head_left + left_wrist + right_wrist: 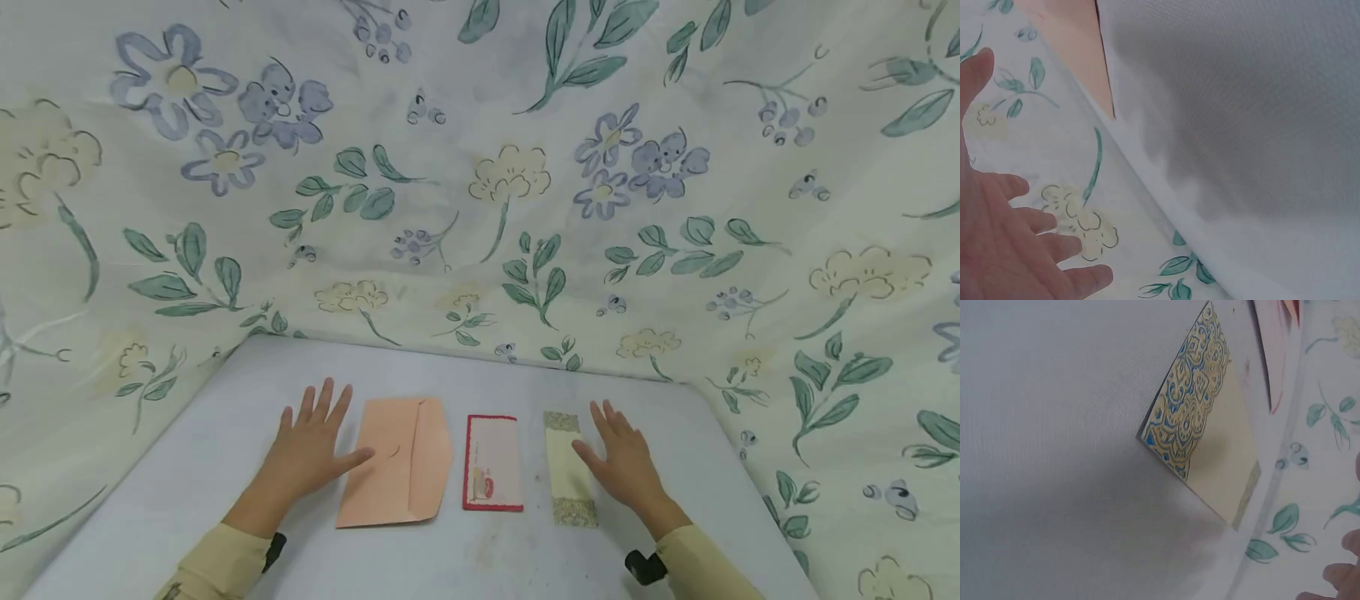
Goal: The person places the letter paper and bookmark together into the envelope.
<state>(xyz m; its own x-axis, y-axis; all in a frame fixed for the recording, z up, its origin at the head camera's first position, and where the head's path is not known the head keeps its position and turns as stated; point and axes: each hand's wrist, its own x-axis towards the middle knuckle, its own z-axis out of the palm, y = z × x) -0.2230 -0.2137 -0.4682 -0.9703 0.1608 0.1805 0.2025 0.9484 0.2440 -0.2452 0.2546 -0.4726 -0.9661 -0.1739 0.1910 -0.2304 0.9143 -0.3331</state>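
My left hand (306, 450) has its fingers spread, with the thumb over the left part of a peach envelope (431, 458). The envelope's pointed flap is at its right side. To the right lies a white card with a red border (495, 458) and a small picture near its bottom. A cream card with patterned end bands (567, 467) lies beyond it; in the right wrist view its band (1188, 394) shows blue and gold ornament. My right hand (625, 462) has extended fingers, its thumb near that card's right edge. Neither hand holds anything.
The three paper items lie side by side on a white table (510, 558). A floral cloth (450, 217) stands behind the table and along both sides. Dark bands (647, 568) sit at the wrists, by the sleeves.
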